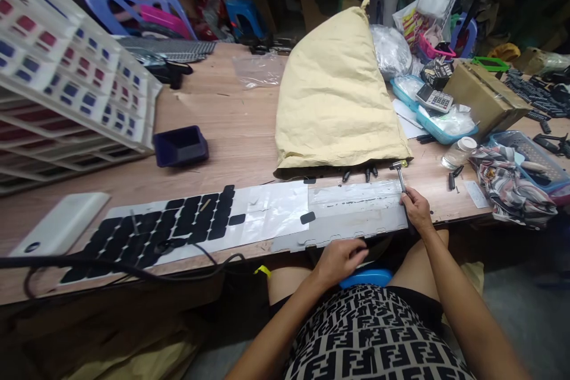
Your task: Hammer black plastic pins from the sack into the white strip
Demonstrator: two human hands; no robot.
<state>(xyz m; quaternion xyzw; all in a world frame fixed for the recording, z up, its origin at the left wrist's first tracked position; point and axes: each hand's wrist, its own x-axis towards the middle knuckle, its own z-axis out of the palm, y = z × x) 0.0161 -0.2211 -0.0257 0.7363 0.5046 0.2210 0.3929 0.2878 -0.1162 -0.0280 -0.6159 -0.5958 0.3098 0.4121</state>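
My right hand (416,209) is closed around the handle of a small metal hammer (399,174), whose head points away toward the sack. My left hand (341,258) rests with curled fingers at the table's near edge, on the front of a long grey metal plate (356,211); whether it holds anything is hidden. Left of the plate lies a clear plastic sheet (271,211) carrying many black flat pads (178,225). One loose black pad (307,218) lies between sheet and plate.
A big yellow sack (336,95) lies behind the plate, with small black pieces (358,174) at its base. Stacked white trays (57,83) stand far left, a dark blue tub (180,145) beside them. Right: calculator (434,98), cardboard box (485,95), blue basket (529,157). A black cable (133,270) crosses the near edge.
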